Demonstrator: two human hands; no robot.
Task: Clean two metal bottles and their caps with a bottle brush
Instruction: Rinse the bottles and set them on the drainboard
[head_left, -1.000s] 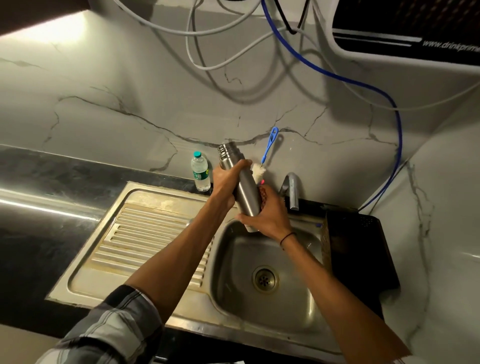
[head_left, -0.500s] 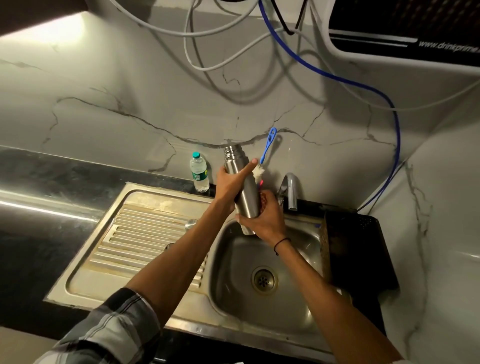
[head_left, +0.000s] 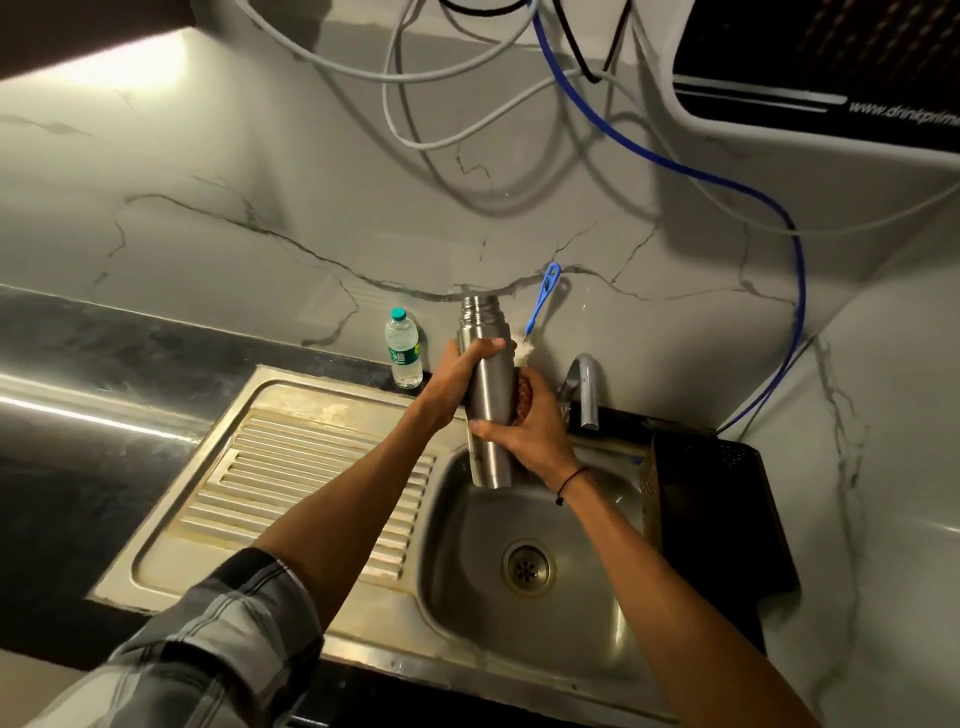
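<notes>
Metal bottle (head_left: 485, 410) held upright over the back edge of the sink (head_left: 550, 618), open threaded neck at top, no cap on it. Base hangs above the basin, clear of the drain (head_left: 528, 566).

Left hand (head_left: 457, 376) wraps the upper body of the bottle just under the shoulder, fingers curled round the front, thumb side hidden behind. Right hand (head_left: 530, 426) grips the lower half from the right, fingers curled round the front of the steel. Same hand seems to pin the bottle brush (head_left: 540, 299) against the bottle's right side: blue handle sticks up and to the right past the neck, white bristles (head_left: 522, 351) show just above the hand. Something reddish-brown sits between palm and bottle; cannot tell what it is.

Black cord band on the right wrist (head_left: 571, 480). Plaid sleeve (head_left: 208, 649) on the left arm, pushed up.

Tap (head_left: 584, 387) stands just behind and right of the hands; no water stream discernible. Small plastic water bottle (head_left: 403, 353), green cap, stands on the dark worktop (head_left: 130, 374) at the wall, left of the metal bottle. Ribbed draining board (head_left: 291, 483) left of the basin. Dark rack (head_left: 717, 509) to the right of the sink. Blue hose (head_left: 737, 187) and white cables loop across the marble wall.
</notes>
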